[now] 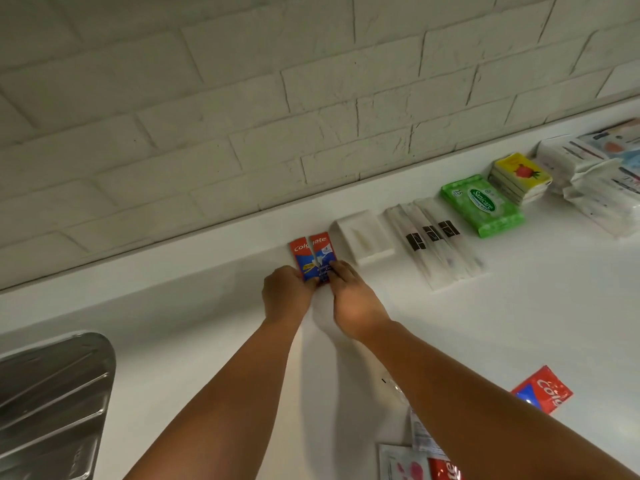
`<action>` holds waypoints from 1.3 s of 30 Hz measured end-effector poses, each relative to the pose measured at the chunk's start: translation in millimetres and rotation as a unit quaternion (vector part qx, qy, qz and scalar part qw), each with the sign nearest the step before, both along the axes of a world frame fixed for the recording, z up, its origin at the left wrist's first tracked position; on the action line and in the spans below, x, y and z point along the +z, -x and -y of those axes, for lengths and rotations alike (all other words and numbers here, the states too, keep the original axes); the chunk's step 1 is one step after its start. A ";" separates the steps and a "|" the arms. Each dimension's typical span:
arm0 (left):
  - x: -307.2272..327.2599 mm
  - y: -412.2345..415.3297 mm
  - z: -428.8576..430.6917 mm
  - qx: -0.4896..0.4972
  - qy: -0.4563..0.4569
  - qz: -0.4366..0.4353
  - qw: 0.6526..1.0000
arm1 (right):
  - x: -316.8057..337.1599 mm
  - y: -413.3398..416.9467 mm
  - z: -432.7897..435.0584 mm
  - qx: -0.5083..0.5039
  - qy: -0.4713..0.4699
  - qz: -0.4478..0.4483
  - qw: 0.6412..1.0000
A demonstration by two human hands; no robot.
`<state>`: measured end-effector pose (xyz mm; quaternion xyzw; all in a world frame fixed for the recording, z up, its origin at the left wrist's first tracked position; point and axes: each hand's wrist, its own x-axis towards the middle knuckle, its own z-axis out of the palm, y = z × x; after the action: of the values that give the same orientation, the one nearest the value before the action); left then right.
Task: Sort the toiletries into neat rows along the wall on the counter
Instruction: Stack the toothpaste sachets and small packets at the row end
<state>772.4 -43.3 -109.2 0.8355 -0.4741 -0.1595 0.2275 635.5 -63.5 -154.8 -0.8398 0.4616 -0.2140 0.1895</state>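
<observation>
Two red-and-blue toothpaste sachets (313,252) — flat, side by side, touching, at back of counter (207,323)

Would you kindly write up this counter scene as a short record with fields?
left hand: grips the near end of the left sachet
right hand: rests on the right sachet
sachets: side by side, far ends toward the wall
row to the right: white tray, toothbrush packs, green wipes, yellow stack
unsorted: loose sachet beside the right forearm
left edge: steel drainboard
</observation>
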 end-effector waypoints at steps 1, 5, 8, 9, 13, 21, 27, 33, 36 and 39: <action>-2.4 0.2 -1.8 -0.006 0.014 -0.002 1.000 | -0.9 0.3 0.9 0.001 0.001 -0.004 1.000; -10.2 0.8 -7.5 -0.048 0.046 0.032 0.997 | -1.5 0.3 1.8 0.007 0.000 -0.020 1.000; -11.8 0.8 -8.4 -0.076 0.057 0.043 0.995 | -1.9 0.1 1.6 -0.002 -0.001 -0.011 1.000; -12.1 0.2 -8.3 -0.081 0.058 0.045 0.994 | -2.4 0.2 1.8 -0.003 0.000 -0.009 1.000; -11.7 -1.3 -9.3 -0.094 0.050 0.049 0.993 | -2.7 1.2 0.7 -0.004 0.005 -0.002 1.000; -4.0 3.4 -15.1 -0.086 0.061 0.019 0.994 | 2.0 6.5 -1.0 0.014 -0.010 0.069 0.997; 11.3 26.6 -41.3 -0.082 0.108 -0.010 0.991 | 23.5 42.3 -21.0 0.000 -0.054 0.117 0.992; 28.8 87.2 -82.8 -0.114 0.148 -0.043 0.981 | 45.1 112.0 -47.8 0.009 -0.047 0.096 0.994; 30.3 124.1 -101.5 -0.131 0.127 -0.051 0.982 | 53.8 155.8 -59.6 0.019 -0.048 0.087 0.995; 26.3 161.6 -119.0 -0.155 0.112 -0.060 0.980 | 57.5 195.6 -70.8 0.015 -0.069 0.077 0.995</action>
<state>610.8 75.8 -82.8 0.7101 -0.5978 -0.1887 0.3207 439.9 7.2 -97.3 -0.8127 0.4466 -0.2427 0.2850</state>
